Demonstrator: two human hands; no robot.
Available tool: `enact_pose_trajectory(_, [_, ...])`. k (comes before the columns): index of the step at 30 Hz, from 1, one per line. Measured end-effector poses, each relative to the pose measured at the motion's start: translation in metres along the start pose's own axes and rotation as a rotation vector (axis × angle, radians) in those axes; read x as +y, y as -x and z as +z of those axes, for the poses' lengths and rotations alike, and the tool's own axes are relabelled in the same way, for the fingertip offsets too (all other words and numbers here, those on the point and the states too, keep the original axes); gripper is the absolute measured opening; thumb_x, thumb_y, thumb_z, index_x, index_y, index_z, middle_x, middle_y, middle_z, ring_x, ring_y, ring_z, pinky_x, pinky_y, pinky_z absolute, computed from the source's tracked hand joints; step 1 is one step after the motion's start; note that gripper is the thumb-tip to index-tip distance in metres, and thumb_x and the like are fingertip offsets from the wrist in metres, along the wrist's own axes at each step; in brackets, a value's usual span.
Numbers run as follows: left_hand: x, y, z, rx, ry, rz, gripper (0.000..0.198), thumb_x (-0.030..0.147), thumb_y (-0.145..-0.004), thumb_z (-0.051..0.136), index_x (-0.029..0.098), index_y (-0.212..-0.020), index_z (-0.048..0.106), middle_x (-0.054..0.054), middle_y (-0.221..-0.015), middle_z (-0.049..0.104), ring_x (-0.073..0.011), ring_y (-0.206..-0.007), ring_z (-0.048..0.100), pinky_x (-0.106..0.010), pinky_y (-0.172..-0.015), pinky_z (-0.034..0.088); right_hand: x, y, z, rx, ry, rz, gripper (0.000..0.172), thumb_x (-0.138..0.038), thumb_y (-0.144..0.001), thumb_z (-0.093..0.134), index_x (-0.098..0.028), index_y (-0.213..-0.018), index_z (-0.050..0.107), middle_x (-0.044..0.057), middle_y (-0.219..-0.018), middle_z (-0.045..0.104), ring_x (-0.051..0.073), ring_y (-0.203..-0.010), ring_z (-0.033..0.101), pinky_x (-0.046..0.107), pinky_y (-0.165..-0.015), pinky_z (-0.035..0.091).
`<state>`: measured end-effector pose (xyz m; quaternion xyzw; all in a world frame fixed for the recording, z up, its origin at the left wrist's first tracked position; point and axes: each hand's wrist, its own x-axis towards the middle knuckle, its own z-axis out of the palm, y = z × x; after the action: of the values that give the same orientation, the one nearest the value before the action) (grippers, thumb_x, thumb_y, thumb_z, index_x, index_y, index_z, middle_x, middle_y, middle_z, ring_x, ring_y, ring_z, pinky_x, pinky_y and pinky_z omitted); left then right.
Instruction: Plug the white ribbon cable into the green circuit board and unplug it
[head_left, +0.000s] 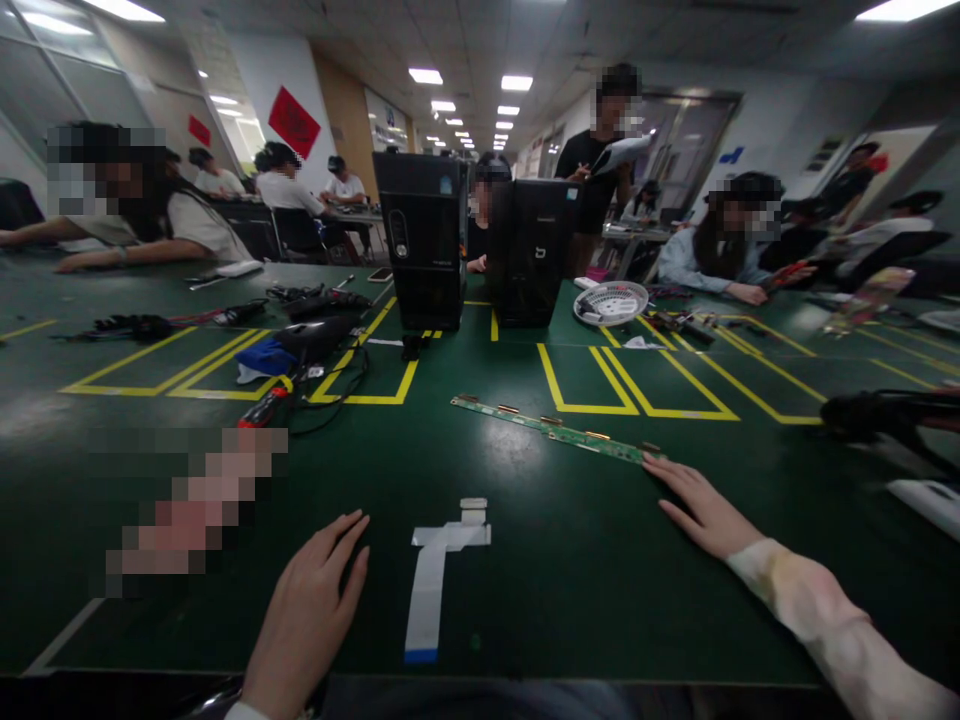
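Note:
My left hand (pixel 311 610) lies flat on the green table (pixel 570 560), fingers stretched out, holding nothing, just left of a white flat ribbon cable (pixel 435 570) with a blue end. My right hand (pixel 701 505) also rests flat and open. Its fingertips reach the near right end of a long narrow green circuit board (pixel 551 428) that lies slanted across the table.
Two black computer towers (pixel 427 240) (pixel 534 250) stand behind yellow floor-tape boxes (pixel 637 385). Cables, a red-handled tool (pixel 266 408) and a blue cloth (pixel 262 358) lie at the left, a white fan grille (pixel 611 302) at the back right. Several people sit or stand around.

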<state>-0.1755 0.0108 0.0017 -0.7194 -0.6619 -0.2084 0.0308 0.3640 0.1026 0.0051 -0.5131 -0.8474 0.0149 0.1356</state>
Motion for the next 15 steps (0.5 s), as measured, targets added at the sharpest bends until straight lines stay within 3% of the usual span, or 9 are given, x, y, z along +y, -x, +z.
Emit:
enact_pose_trajectory(10, [0.001,0.001,-0.002,-0.008,0.012,-0.013,0.047,0.043,-0.091,0.037,0.018,-0.126,0.056,-0.011,-0.128,0.057,-0.0267,-0.116,0.054,-0.045,-0.099,0.043,-0.079,-0.048,0.014,-0.049,-0.119,-0.194,0.052,-0.041,-0.092,0.040,-0.018,-0.139,0.039,0.011,-0.145,0.036,0.026,-0.133,0.032,0.049,-0.108,0.032])
enact_pose_trajectory(15, [0.001,0.001,-0.004,-0.015,0.022,-0.007,0.046,0.042,-0.091,0.039,0.018,-0.126,0.056,-0.012,-0.127,0.058,-0.0269,-0.115,0.055,-0.045,-0.097,0.045,-0.100,-0.057,0.018,0.010,-0.115,-0.161,0.048,-0.037,-0.093,0.039,-0.020,-0.138,0.039,0.011,-0.145,0.034,0.025,-0.132,0.035,0.047,-0.106,0.036])
